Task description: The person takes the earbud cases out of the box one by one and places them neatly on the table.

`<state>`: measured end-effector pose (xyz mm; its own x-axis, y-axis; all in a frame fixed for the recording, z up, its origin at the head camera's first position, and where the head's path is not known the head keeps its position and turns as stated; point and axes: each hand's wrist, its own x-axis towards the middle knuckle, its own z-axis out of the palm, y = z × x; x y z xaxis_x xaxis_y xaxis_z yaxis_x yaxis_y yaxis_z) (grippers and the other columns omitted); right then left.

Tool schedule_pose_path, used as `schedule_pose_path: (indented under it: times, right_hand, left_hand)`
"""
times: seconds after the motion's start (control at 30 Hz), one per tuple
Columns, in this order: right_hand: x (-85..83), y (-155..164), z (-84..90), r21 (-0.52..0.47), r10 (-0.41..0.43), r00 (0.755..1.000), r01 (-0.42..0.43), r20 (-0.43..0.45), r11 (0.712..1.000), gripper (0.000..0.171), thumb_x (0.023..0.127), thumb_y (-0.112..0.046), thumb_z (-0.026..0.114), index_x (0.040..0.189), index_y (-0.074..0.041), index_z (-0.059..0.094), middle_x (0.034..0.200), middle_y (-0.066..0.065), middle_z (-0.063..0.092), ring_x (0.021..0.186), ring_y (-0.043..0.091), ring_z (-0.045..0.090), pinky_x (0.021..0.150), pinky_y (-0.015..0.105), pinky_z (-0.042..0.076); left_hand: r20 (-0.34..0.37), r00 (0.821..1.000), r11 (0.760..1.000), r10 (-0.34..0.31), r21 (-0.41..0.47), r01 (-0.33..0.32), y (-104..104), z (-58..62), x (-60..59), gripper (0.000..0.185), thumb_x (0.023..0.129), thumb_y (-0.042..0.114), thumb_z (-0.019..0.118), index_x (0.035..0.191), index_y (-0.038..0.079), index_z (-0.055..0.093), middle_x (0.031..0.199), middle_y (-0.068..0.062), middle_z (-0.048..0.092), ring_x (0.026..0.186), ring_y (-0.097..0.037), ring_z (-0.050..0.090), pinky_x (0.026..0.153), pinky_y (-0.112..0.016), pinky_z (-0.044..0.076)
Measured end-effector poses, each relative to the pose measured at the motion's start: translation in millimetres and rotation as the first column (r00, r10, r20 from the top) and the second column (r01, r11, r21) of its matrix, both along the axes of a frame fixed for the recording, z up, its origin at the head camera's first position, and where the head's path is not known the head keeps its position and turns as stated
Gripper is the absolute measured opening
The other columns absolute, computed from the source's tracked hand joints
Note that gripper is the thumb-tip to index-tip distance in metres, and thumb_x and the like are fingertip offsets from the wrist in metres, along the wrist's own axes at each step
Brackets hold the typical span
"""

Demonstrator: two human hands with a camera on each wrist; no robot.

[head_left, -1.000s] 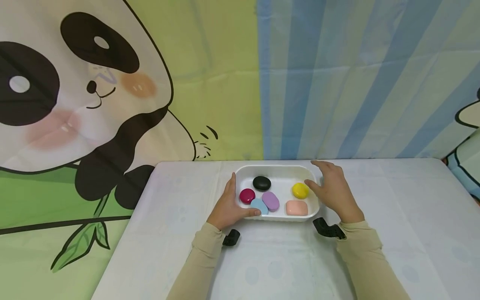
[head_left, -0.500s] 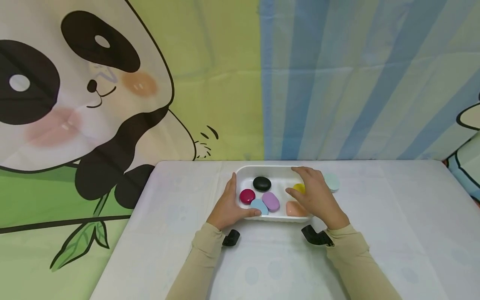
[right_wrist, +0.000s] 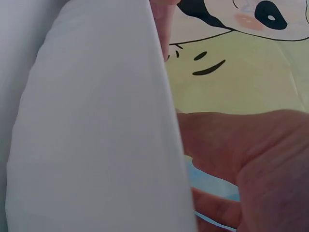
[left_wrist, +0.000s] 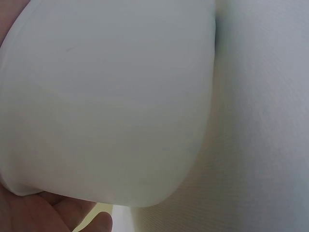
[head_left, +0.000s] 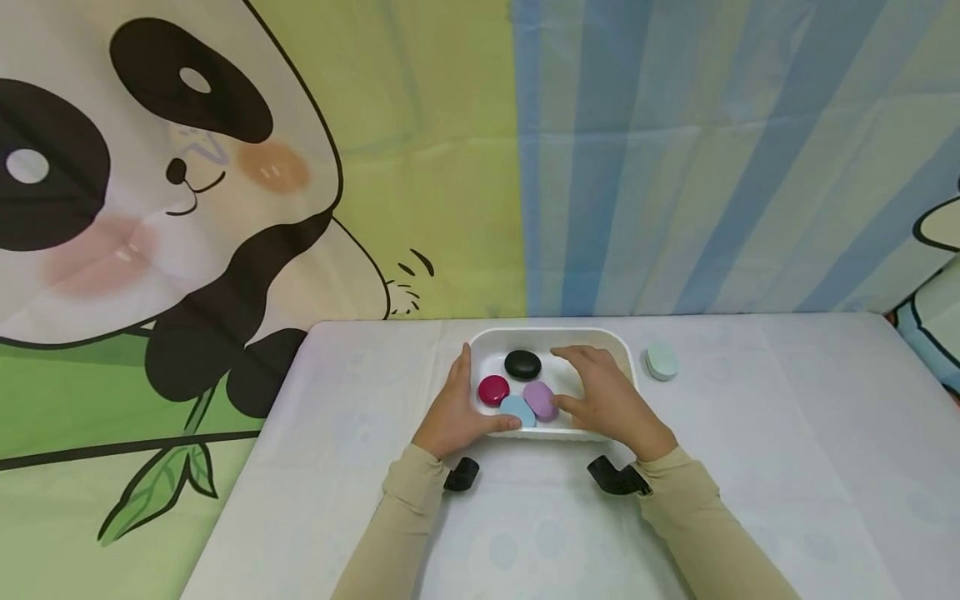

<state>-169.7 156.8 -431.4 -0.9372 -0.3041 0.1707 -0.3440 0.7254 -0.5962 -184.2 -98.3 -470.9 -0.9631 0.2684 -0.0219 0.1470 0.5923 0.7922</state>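
Observation:
A white tray (head_left: pixel 619 343) stands on the table, holding a black oval piece (head_left: pixel 522 365), a round red piece (head_left: pixel 493 390), a light blue piece (head_left: pixel 517 409) and a purple oval piece (head_left: pixel 539 401). My left hand (head_left: pixel 461 414) grips the tray's left end, thumb over the front rim. The tray's outer wall (left_wrist: pixel 111 101) fills much of the left wrist view. Over the tray's right half hovers my right hand (head_left: pixel 612 402), fingers and thumb spread, thumb tip beside the purple piece. Whether they touch I cannot tell. The hand hides whatever lies beneath it.
A pale mint piece (head_left: pixel 662 362) lies on the table to the right of the tray. The white-covered table (head_left: pixel 795 467) meets a printed curtain (head_left: pixel 427 167) just behind the tray.
My right hand has moved left over the tray and now covers the yellow and peach pieces. The mint piece on the table has come into view. The left hand stays on the tray.

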Motion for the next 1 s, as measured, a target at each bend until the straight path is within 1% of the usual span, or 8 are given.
schedule_pose_path:
  times: [0.17,0.3,0.4,0.57,0.73,0.87,1.0]
  right_hand:
    - [-1.6,-4.8,-0.2,0.018,0.027,1.000,-0.028,0.008,0.999,0.065,0.082,-0.014,0.084,0.140,-0.003,0.056,0.138,0.019,0.056,0.128,0.041,0.046,0.106,0.052,0.042]
    - [-2.7,-8.7,-0.1,0.016,0.071,0.996,-0.072,0.044,0.997,0.066,0.081,-0.015,0.085,0.139,-0.003,0.057,0.137,0.018,0.057,0.128,0.041,0.047,0.106,0.052,0.043]
    - [-3.4,-11.5,-1.4,0.033,0.105,0.992,-0.108,0.067,0.994,0.066,0.080,-0.016,0.085,0.139,-0.003,0.058,0.136,0.018,0.058,0.127,0.040,0.049,0.105,0.052,0.044]
    - [-5.5,-15.8,-1.2,0.058,0.130,0.987,-0.135,0.093,0.989,0.066,0.079,-0.016,0.086,0.139,-0.004,0.059,0.135,0.017,0.059,0.126,0.038,0.050,0.105,0.051,0.045]
    - [-8.6,-18.4,-0.7,0.066,0.179,0.980,-0.186,0.091,0.980,0.065,0.079,-0.013,0.086,0.137,-0.001,0.059,0.132,0.019,0.061,0.122,0.039,0.054,0.103,0.051,0.045]
    - [-10.9,-19.9,-2.8,0.064,0.214,0.973,-0.220,0.087,0.973,0.066,0.077,-0.011,0.087,0.136,0.002,0.059,0.130,0.018,0.063,0.118,0.037,0.056,0.102,0.051,0.045]
    - [-12.5,-22.7,-6.6,0.061,0.244,0.965,-0.250,0.098,0.966,0.065,0.078,-0.009,0.086,0.135,0.003,0.059,0.128,0.018,0.063,0.114,0.036,0.058,0.099,0.049,0.048]
  left_hand:
    - [-0.011,1.000,1.000,-0.008,0.011,0.008,0.1,-0.3,-0.9,0.141,0.063,0.059,0.090,0.163,0.013,0.001,0.164,-0.006,0.023,0.139,-0.028,0.041,0.111,-0.049,0.040]
    - [-0.008,1.000,1.000,-0.006,0.005,0.006,-0.4,-0.9,-0.7,0.141,0.064,0.058,0.090,0.163,0.014,0.000,0.164,-0.005,0.022,0.141,-0.028,0.039,0.111,-0.049,0.039]
    - [0.001,1.000,1.000,-0.005,-0.004,0.005,-1.0,-0.8,-0.2,0.141,0.064,0.058,0.090,0.163,0.014,0.000,0.165,-0.004,0.021,0.141,-0.027,0.039,0.111,-0.049,0.039]
    - [-0.002,1.000,1.000,-0.013,-0.008,0.013,-1.7,1.3,-0.4,0.141,0.064,0.060,0.090,0.163,0.015,0.000,0.164,-0.004,0.022,0.138,-0.027,0.042,0.110,-0.048,0.040]
    - [-0.013,1.000,1.000,-0.015,-0.002,0.015,-1.1,2.5,-2.2,0.141,0.063,0.059,0.090,0.163,0.015,0.001,0.163,-0.004,0.023,0.136,-0.027,0.044,0.109,-0.048,0.041]
    - [-0.015,1.000,1.000,-0.023,-0.001,0.023,0.4,1.6,-3.5,0.140,0.064,0.058,0.090,0.163,0.014,0.000,0.164,-0.005,0.022,0.138,-0.028,0.042,0.110,-0.047,0.041]
    - [-0.011,1.000,1.000,-0.012,-0.015,0.012,-1.0,-0.3,-2.4,0.142,0.064,0.059,0.090,0.163,0.015,-0.001,0.165,-0.004,0.021,0.140,-0.027,0.040,0.111,-0.046,0.039]
